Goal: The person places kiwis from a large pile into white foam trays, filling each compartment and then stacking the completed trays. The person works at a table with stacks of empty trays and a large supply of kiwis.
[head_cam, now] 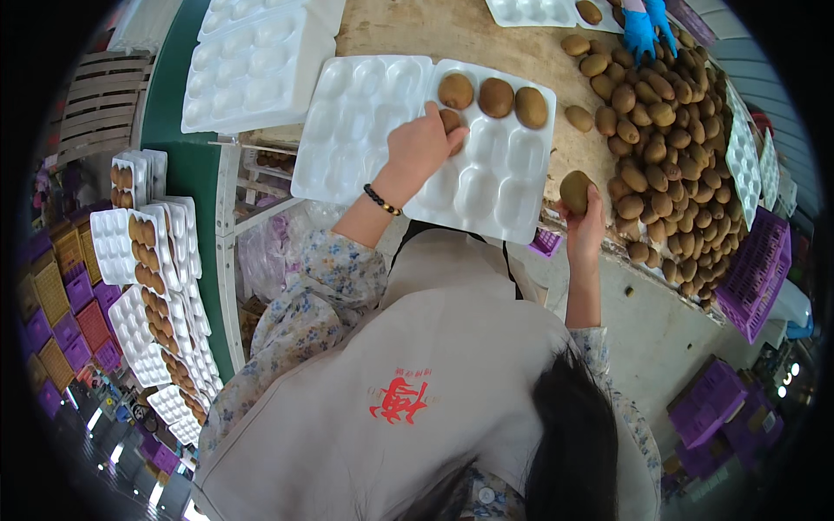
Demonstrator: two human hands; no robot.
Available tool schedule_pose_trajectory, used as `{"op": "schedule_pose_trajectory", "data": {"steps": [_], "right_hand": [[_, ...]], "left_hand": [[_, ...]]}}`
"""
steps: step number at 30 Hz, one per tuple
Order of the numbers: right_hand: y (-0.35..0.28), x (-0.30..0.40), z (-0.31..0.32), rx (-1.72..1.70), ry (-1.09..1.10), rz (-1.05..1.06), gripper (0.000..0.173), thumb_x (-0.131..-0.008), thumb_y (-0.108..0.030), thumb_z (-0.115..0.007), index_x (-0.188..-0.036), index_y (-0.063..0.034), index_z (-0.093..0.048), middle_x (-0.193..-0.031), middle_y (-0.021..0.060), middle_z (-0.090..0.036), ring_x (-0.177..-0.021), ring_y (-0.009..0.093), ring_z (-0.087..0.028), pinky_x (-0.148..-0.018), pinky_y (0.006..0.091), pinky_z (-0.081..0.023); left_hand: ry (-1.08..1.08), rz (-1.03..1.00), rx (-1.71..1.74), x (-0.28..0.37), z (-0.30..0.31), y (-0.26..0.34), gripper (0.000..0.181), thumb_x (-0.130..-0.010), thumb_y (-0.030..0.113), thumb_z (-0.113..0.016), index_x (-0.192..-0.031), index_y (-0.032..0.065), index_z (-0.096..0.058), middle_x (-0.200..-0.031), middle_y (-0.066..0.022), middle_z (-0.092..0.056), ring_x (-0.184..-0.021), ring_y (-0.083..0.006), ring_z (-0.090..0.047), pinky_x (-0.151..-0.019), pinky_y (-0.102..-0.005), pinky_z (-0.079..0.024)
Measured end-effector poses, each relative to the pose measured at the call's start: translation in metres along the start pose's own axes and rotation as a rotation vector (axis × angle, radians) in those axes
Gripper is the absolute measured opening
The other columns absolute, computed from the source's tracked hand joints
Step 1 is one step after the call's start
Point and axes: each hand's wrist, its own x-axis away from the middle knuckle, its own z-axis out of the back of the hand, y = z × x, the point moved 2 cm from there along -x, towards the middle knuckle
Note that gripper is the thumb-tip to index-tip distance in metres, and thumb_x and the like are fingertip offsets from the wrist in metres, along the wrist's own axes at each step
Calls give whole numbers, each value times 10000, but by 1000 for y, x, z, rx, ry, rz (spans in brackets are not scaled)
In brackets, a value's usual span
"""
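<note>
In front of me lies an unfolded white plastic fruit tray (479, 140) with moulded hollows. Three kiwifruit (495, 98) sit along the far row of its right half. My left hand (420, 146), with a dark bead bracelet at the wrist, has its fingers around another kiwifruit (449, 122) at the hollow just below the leftmost one. Its fingers partly hide that fruit. Past the tray's right edge, my right hand (584, 218) holds up a single kiwifruit (575, 192) between thumb and fingers. The tray's left half (368, 98) has bare hollows.
A large heap of loose kiwifruit (671, 150) covers the table's right side. Nested white trays (254, 71) stand at the upper left. Filled trays (153, 260) are stacked farther left. Another person's blue-gloved hands (642, 36) touch the heap's far end. A purple crate (759, 267) stands at right.
</note>
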Motion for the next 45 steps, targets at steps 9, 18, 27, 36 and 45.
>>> {"op": "schedule_pose_trajectory", "data": {"steps": [9,18,27,36,45], "right_hand": [[-13,68,-68,514,-491,304,392,-991,-333,-444,-1255,-55,-526,-869,30,-538,-816,137,-508,-735,280,-433],[-13,49,-36,488,-165,190,295,-1010,-250,-460,-1108,-34,-636,-594,-60,-403,-538,21,-350,-482,186,-266],[17,38,69,592,30,146,245,-988,-214,-507,-1041,-21,-649,-617,-48,-456,-552,21,-375,-484,185,-269],[53,49,110,595,18,14,188,-965,-171,-541,-962,-16,-648,-636,-30,-532,-562,39,-456,-509,194,-356],[78,22,164,576,148,109,199,-959,-185,-556,-1031,-21,-642,-656,-27,-560,-539,26,-457,-491,178,-365]], "left_hand": [[-634,236,1751,99,4,31,345,-974,307,-531,-1185,40,-474,-1030,-71,-565,-865,-175,-584,-728,-338,-514],[-579,411,1477,170,-2,-39,368,-952,367,-555,-1187,97,-471,-1056,-54,-515,-893,-141,-558,-709,-288,-518],[-396,961,1469,232,-93,-150,506,-890,434,-632,-1191,69,-449,-999,-67,-514,-785,-175,-547,-642,-298,-495],[-661,725,1061,165,-167,-117,573,-887,397,-640,-1265,27,-420,-1128,-101,-514,-927,-179,-540,-746,-334,-514],[-727,302,581,116,-268,-45,598,-882,335,-605,-1304,-51,-432,-1267,-262,-513,-1128,-340,-540,-896,-360,-493]]}}
